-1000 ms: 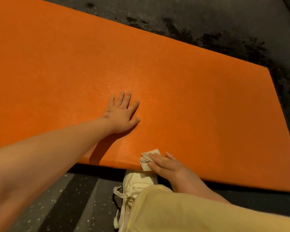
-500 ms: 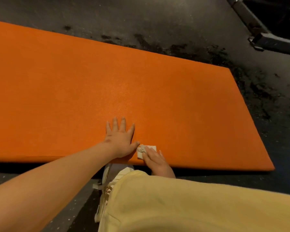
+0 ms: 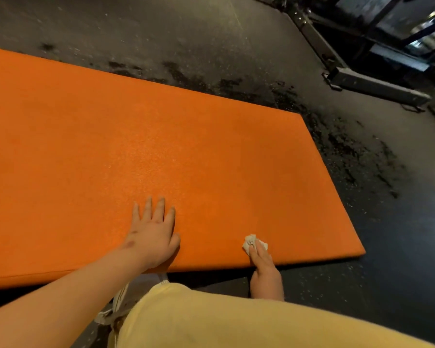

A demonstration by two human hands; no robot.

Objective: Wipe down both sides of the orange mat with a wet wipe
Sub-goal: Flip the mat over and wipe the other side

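The orange mat (image 3: 161, 146) lies flat on a dark floor and fills most of the view. My left hand (image 3: 153, 232) rests on it near the front edge, palm down with fingers spread and straight. A crumpled white wet wipe (image 3: 250, 242) sits on the mat near its front right part. My right hand (image 3: 263, 264) presses the wipe against the mat with straight fingers laid over it. Most of the wipe is hidden under those fingers.
The dark speckled floor (image 3: 387, 247) has black smudges beyond the mat's far and right edges. A metal frame base (image 3: 377, 86) stands at the back right. My yellow trouser leg (image 3: 211, 320) and a white shoe (image 3: 116, 307) are at the bottom, by the mat's front edge.
My right hand slid the wipe to the right along the mat's front edge, away from my left hand. The view tilted up and shows more floor and the metal frame.
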